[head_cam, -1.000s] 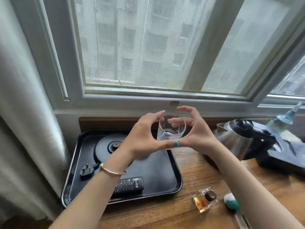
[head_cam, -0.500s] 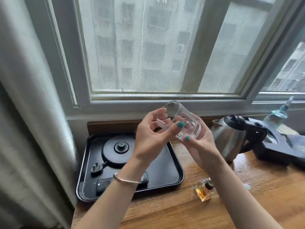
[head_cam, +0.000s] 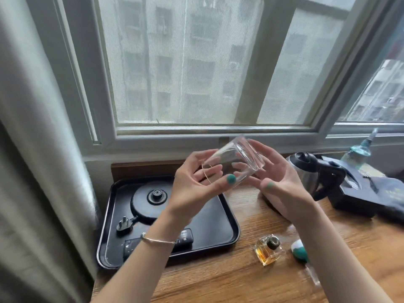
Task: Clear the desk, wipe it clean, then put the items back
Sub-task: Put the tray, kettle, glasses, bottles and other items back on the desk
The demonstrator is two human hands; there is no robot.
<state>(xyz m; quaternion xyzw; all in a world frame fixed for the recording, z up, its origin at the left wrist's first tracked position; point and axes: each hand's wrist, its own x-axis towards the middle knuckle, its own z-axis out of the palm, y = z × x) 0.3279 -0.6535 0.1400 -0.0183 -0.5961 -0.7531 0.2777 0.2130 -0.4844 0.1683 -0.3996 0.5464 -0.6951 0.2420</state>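
Clear glass [head_cam: 235, 164] tilted, gripped between left hand [head_cam: 192, 186] and right hand [head_cam: 282, 182], fingers curled round it, raised above desk [head_cam: 251, 278], just right of black tray [head_cam: 209, 231].

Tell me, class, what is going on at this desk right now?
A person holds a clear drinking glass in both hands above the wooden desk, tipped on its side. The left hand grips it near the rim; the right hand cups the base end. Below, a black tray carries a kettle base, its plug and a remote. The kettle stands beside the tray, with a small perfume bottle nearer the person.
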